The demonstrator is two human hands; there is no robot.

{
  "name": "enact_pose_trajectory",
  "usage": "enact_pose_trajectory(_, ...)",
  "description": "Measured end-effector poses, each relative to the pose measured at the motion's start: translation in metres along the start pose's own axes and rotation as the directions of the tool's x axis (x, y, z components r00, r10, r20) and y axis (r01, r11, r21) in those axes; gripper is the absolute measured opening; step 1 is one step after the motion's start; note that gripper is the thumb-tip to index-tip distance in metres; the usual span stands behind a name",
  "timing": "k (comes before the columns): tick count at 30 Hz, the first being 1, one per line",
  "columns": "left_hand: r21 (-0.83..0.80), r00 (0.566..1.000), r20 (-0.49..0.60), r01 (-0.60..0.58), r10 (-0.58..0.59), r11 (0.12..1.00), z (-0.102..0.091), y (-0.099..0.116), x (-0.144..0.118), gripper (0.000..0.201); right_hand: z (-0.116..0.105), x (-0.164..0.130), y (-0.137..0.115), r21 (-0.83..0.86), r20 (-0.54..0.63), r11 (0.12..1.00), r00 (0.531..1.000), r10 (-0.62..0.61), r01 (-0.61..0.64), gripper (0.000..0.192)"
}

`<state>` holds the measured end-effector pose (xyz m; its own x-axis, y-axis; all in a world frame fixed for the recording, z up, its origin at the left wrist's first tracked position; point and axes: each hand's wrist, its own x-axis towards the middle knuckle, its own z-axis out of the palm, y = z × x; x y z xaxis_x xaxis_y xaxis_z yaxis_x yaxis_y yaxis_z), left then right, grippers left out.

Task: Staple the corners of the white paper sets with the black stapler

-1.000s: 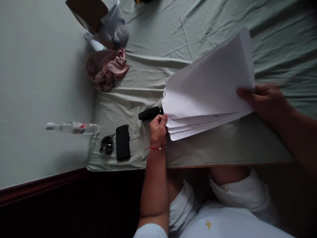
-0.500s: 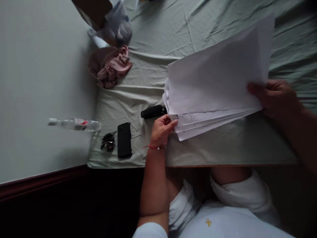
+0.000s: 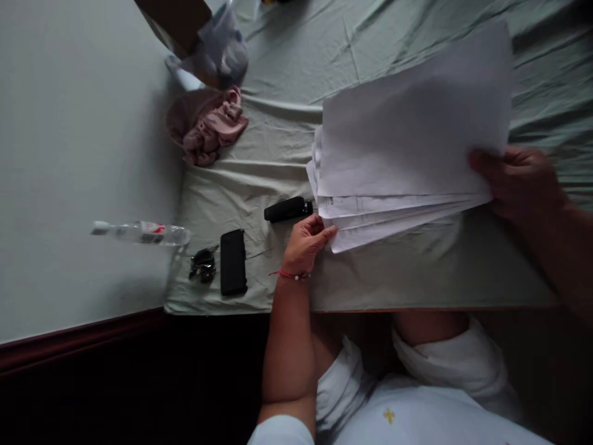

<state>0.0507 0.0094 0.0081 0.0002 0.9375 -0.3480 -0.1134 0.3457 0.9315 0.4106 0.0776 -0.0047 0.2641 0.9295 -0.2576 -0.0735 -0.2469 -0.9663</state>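
A fanned stack of white paper sheets [image 3: 412, 136] is held above the cloth-covered table [image 3: 393, 284]. My right hand [image 3: 519, 176] grips the sheets at their right end, thumb on top and the other fingers beneath. At the lower left corner, my left hand [image 3: 306, 244] pinches the edge of the lower sheets between thumb and fingers. Printed lines show faintly on the lower sheets; the top one looks blank. Just beyond my left hand lies a black cylindrical object [image 3: 288, 210], close to the papers' left edge.
On the left of the table are a black phone-like slab [image 3: 233, 262], a bunch of keys [image 3: 202, 266] and a clear plastic bottle [image 3: 143, 232] by the wall. Crumpled pink cloth [image 3: 208, 127] and a plastic bag [image 3: 225, 49] with a brown box [image 3: 178, 21] sit farther back.
The stack has risen slightly away from me and shifted a little right, its lower sheets fanned differently. More of the black cylindrical object shows. Both hands keep their hold.
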Motion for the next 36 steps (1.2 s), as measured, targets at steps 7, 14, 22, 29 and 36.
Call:
enact_pose_trajectory(7,0.017,0.997,-0.071,-0.04,0.041,0.999,-0.001,-0.011,0.008,0.059,0.003,-0.003,0.0,-0.01,0.011,1.0,1.0,-0.001,0.001,0.05)
enact_pose_trajectory(14,-0.001,0.997,-0.068,-0.041,0.041,0.999,0.002,-0.002,0.002,0.057,0.003,0.0,0.0,0.018,0.015,1.0,1.0,-0.023,0.022,0.059)
enact_pose_trajectory(22,-0.194,0.993,-0.118,-0.035,0.012,0.98,-0.003,-0.002,0.007,0.048,-0.001,0.003,0.004,0.019,0.039,1.0,0.999,-0.01,0.009,0.055)
enact_pose_trajectory(29,-0.174,0.99,-0.074,-0.13,0.118,0.976,-0.004,-0.011,0.011,0.036,-0.007,0.001,0.007,-0.022,0.118,1.0,0.993,0.003,-0.001,0.063)
enact_pose_trajectory(36,-0.114,0.89,-0.284,-0.402,0.357,0.909,-0.016,-0.01,0.01,0.017,-0.014,0.001,0.013,-0.075,0.241,0.987,0.963,-0.118,0.139,0.06)
